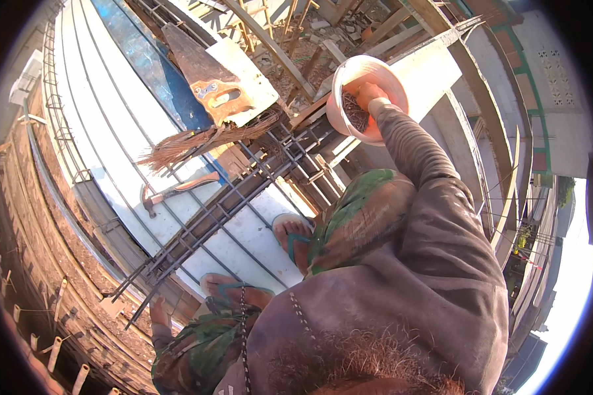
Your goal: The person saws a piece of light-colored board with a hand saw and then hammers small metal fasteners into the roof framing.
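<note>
My right hand (370,96) reaches down inside a pale pinkish bucket (337,108) at the upper right. It is at a heap of thin metal pieces, like nails (356,120); its fingertips are hidden. Low on the left, my left hand (159,312) shows only in part beside my knee, close to the ends of the steel bars (197,234). A claw hammer (184,186) lies on the white sheet, left of my feet. Beyond it rests a handsaw (223,96) with a wooden handle, next to a bundle of rusty tie wire (211,141).
I squat in sandals on a white sheet (105,131) crossed by thin bars. A rebar cage (296,158) runs diagonally before my feet. Blue sheeting (141,56) lies at upper left. Timber beams (270,49) span a drop with rubble below; bamboo poles (56,352) stand lower left.
</note>
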The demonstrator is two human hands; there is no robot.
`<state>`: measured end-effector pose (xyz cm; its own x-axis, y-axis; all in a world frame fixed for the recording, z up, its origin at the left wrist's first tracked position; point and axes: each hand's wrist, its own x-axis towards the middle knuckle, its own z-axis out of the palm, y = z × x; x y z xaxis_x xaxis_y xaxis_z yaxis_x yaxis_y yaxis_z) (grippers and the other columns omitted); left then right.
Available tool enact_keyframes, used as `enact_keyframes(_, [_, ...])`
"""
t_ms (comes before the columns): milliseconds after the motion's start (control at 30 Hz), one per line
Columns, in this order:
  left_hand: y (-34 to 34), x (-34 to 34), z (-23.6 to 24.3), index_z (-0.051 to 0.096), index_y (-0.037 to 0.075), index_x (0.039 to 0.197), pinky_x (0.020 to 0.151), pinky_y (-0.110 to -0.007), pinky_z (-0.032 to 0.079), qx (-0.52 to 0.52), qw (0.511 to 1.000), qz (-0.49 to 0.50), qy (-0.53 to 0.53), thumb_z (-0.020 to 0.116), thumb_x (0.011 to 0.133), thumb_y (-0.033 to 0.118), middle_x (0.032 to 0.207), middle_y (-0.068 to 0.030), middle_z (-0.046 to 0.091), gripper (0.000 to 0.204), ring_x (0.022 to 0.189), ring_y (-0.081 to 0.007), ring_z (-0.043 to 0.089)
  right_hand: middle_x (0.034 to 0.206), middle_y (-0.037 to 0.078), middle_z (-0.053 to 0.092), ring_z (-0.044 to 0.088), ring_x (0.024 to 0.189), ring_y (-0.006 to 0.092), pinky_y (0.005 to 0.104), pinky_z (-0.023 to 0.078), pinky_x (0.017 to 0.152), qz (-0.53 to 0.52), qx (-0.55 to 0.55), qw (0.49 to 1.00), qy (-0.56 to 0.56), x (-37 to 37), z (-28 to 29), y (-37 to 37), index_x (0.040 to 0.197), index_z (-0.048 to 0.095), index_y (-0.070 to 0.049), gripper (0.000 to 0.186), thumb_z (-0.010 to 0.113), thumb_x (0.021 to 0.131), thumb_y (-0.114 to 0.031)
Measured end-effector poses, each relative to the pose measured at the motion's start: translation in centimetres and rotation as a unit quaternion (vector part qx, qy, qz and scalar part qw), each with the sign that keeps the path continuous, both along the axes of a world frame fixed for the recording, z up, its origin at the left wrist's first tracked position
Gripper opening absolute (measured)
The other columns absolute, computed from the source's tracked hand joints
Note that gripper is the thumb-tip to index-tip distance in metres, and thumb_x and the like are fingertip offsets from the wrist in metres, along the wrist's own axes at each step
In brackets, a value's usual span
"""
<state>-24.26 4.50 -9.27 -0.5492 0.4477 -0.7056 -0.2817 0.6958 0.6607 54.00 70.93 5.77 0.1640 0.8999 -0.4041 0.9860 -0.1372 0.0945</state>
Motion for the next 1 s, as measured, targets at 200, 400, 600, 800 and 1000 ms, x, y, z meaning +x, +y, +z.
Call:
enact_keyframes(200, [0.6, -0.8, -2.1, 0.066, 0.0, 0.128, 0.101, -0.038, 0.049, -0.087, 0.906, -0.367, 0.193, 0.068, 0.097, 0.018, 0.122, -0.024, 0.064, 0.036, 0.11, -0.0324, 0.064, 0.118, 0.015, 0.075, 0.07, 0.115, 0.0343, 0.0452, 0.053, 0.102, 0.416, -0.109, 0.844, -0.321, 6.5, -6.3, 3.7, 0.12, 0.075, -0.01, 0.035, 0.054, 0.099, -0.028])
enact_keyframes(400, [2.3, 3.9, 6.7, 0.072, -0.001, 0.119, 0.096, -0.04, 0.051, -0.073, 0.973, -0.18, 0.124, 0.065, 0.099, 0.023, 0.109, -0.0194, 0.075, 0.032, 0.104, -0.0278, 0.071, 0.09, 0.018, 0.075, 0.074, 0.08, 0.0306, 0.045, 0.057, 0.078, 0.037, 0.003, 0.99, 0.134, 3.0, -5.4, 3.8, 0.106, 0.077, -0.009, 0.027, 0.063, 0.093, -0.028])
enact_keyframes(600, [1.9, 1.6, 0.6, 0.073, 0.013, 0.117, 0.062, -0.039, 0.044, 0.039, 0.91, -0.334, 0.243, 0.067, 0.098, 0.024, 0.077, -0.0027, 0.056, 0.023, 0.066, -0.0181, 0.051, 0.075, 0.003, 0.065, 0.062, 0.06, 0.0131, 0.0297, 0.047, 0.048, -0.083, 0.061, 0.964, 0.246, 13.7, -4.8, 7.5, 0.116, 0.077, -0.017, 0.035, 0.067, 0.093, -0.042])
enact_keyframes(800, [2.5, 5.2, 4.5, 0.072, 0.005, 0.104, 0.056, -0.03, 0.035, -0.043, 0.989, -0.115, 0.079, 0.072, 0.094, 0.036, 0.065, 0.0033, 0.043, 0.032, 0.056, -0.0098, 0.039, 0.097, 0.002, 0.073, 0.071, 0.093, 0.0114, 0.027, 0.057, 0.074, 0.0, 0.189, 0.928, 0.32, 3.8, 2.8, 8.8, 0.116, 0.074, -0.004, 0.033, 0.067, 0.099, -0.031])
enact_keyframes(1000, [2.2, 4.1, 1.1, 0.072, 0.002, 0.114, 0.087, -0.034, 0.054, 0.069, 0.952, -0.209, 0.215, 0.066, 0.095, 0.019, 0.115, -0.0166, 0.074, 0.027, 0.098, -0.0254, 0.071, 0.102, 0.003, 0.071, 0.069, 0.095, 0.0131, 0.0268, 0.055, 0.083, 0.204, -0.05, 0.836, 0.506, -19.5, 13.1, -2.2, 0.128, 0.066, -0.002, 0.027, 0.063, 0.104, -0.014])
